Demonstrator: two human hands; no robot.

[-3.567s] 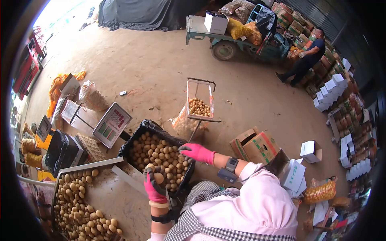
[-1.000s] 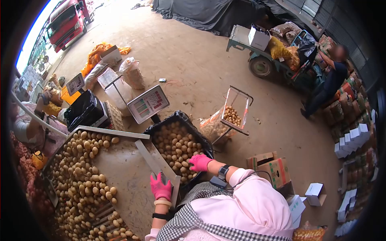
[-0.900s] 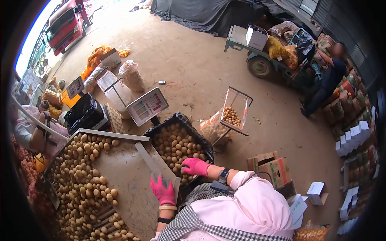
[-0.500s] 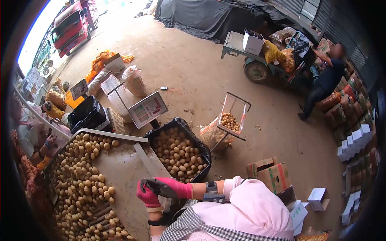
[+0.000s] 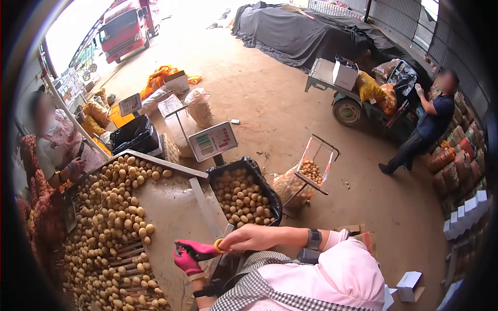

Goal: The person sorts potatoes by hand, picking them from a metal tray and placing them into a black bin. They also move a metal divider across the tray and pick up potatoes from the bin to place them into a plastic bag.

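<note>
My left hand, in a pink work glove with a dark palm, is closed on the finger end of a loose glove of the same kind. My right hand is bare, with a watch on that wrist, and pinches the loose glove's yellow cuff. Between the hands stretches the pink glove. Both hands are above the near edge of a sorting table. Many potatoes lie on the table's left part, some over slats. A black-lined bin of potatoes stands just beyond.
A digital scale display rises behind the table. A mesh bag on a frame holds potatoes. One person stands at left, another beside a loaded cart. Boxes and stacked sacks line the right.
My right hand has come out of its pink glove and is now bare at the cuff. The view has shifted, bringing the person at left into sight. The person by the cart has changed posture.
</note>
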